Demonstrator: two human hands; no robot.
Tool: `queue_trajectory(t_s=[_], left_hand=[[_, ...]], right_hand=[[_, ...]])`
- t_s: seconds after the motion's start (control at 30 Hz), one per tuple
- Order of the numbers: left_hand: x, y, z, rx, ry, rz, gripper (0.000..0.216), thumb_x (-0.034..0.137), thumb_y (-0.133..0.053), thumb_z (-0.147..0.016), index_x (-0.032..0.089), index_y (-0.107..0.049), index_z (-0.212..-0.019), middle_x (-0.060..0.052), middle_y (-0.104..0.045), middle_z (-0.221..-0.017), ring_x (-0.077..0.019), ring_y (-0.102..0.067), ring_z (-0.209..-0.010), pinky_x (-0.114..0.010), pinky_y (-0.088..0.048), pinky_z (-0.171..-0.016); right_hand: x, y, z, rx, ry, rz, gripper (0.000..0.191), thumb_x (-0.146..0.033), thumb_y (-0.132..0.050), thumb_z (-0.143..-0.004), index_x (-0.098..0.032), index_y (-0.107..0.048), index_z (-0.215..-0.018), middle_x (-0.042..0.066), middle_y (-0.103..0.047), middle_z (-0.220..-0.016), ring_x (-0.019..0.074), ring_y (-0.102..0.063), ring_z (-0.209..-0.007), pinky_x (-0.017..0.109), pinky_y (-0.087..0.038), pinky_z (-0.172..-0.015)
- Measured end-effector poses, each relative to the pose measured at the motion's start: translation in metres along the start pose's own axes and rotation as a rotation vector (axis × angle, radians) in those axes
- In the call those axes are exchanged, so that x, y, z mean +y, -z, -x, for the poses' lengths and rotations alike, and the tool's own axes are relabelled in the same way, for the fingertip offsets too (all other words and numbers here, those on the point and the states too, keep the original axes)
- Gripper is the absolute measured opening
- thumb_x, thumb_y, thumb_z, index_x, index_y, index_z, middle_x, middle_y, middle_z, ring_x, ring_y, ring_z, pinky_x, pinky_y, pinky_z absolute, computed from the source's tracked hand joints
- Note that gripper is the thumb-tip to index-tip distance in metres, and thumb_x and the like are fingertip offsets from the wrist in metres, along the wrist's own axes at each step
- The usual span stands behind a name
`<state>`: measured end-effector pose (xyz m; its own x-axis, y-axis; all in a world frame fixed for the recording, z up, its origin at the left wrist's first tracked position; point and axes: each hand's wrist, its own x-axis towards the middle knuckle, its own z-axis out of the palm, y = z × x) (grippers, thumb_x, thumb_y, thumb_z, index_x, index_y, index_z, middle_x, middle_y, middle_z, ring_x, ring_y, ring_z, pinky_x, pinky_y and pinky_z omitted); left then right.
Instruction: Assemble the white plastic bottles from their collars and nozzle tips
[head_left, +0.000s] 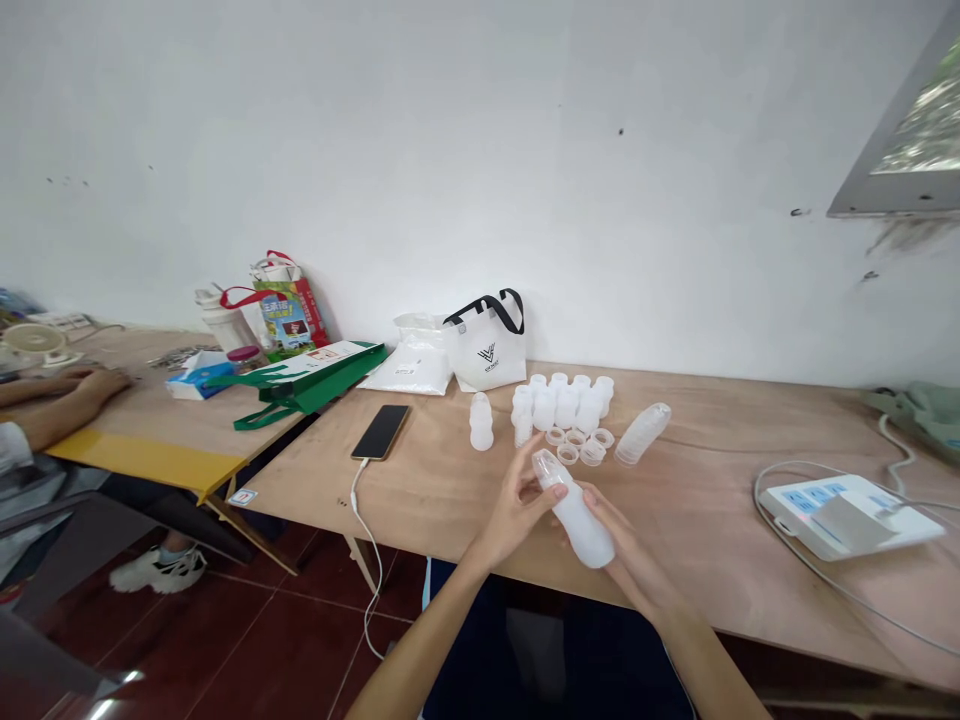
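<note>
1. Pinching a frosted bottle (591, 532) near its clear top (549, 467), the left hand (517, 497) is pressing its thumb there.
2. The right hand (630, 555) is gripping the bottle's side; the bottle is tilting, top toward eleven o'clock, over the near part of the surface (720, 520).
3. Beyond it, at twelve o'clock, loose rings (592, 455) are lying before grouped bottles (566, 408).
4. Nested clear pieces (643, 436) are resting between one and two o'clock.
5. A phone (381, 432) is lying toward ten o'clock, its cable (358, 505) hanging over the edge.
</note>
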<state>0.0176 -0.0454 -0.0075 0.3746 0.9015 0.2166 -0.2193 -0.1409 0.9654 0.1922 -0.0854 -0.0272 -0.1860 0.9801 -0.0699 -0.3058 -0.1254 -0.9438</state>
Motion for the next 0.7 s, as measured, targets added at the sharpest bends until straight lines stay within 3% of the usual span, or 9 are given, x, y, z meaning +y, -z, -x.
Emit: queue_trajectory(t_s=[0.13, 0.27, 0.43, 0.7], left_hand=[[0.001, 0.018, -0.004, 0.16, -0.033, -0.048, 0.064, 0.04, -0.08, -0.084, 0.024, -0.044, -0.135, -0.012, -0.07, -0.123, -0.0247, -0.07, -0.109, -0.042, -0.055, -0.097], [-0.002, 0.051, -0.014, 0.334, -0.153, -0.263, 0.052, 0.038, -0.078, -0.084, 0.024, -0.051, -0.127, -0.011, -0.063, -0.135, -0.0254, -0.066, -0.119, -0.043, -0.053, -0.104], [-0.021, 0.083, -0.024, 0.405, -0.174, -0.515, 0.052, 0.037, -0.071, -0.089, 0.024, -0.053, -0.137, -0.012, -0.061, -0.137, -0.0272, -0.062, -0.124, -0.046, -0.051, -0.107], [-0.028, 0.097, -0.025, 0.34, -0.184, -0.612, 0.072, 0.021, -0.065, -0.086, 0.029, -0.039, -0.153, -0.011, -0.051, -0.151, -0.0283, -0.06, -0.128, -0.045, -0.054, -0.105]], right_hand=[[-0.002, 0.011, -0.003, 0.1, 0.082, 0.186, 0.05, -0.065, -0.059, -0.095, -0.036, -0.056, -0.134, 0.004, -0.063, -0.139, 0.0275, -0.058, -0.129, 0.044, -0.051, -0.104], [-0.004, 0.022, -0.007, 0.165, 0.121, 0.423, 0.045, -0.065, -0.057, -0.094, -0.034, -0.058, -0.127, 0.004, -0.06, -0.142, 0.0272, -0.053, -0.134, 0.046, -0.045, -0.112], [0.001, 0.028, -0.011, 0.082, 0.045, 0.607, 0.041, -0.061, -0.059, -0.093, -0.032, -0.06, -0.121, 0.005, -0.063, -0.136, 0.0272, -0.058, -0.128, 0.046, -0.043, -0.113], [0.022, 0.029, -0.02, 0.101, 0.155, 0.768, 0.033, -0.053, -0.056, -0.095, -0.029, -0.063, -0.116, 0.004, -0.071, -0.118, 0.0252, -0.067, -0.107, 0.043, -0.051, -0.096]])
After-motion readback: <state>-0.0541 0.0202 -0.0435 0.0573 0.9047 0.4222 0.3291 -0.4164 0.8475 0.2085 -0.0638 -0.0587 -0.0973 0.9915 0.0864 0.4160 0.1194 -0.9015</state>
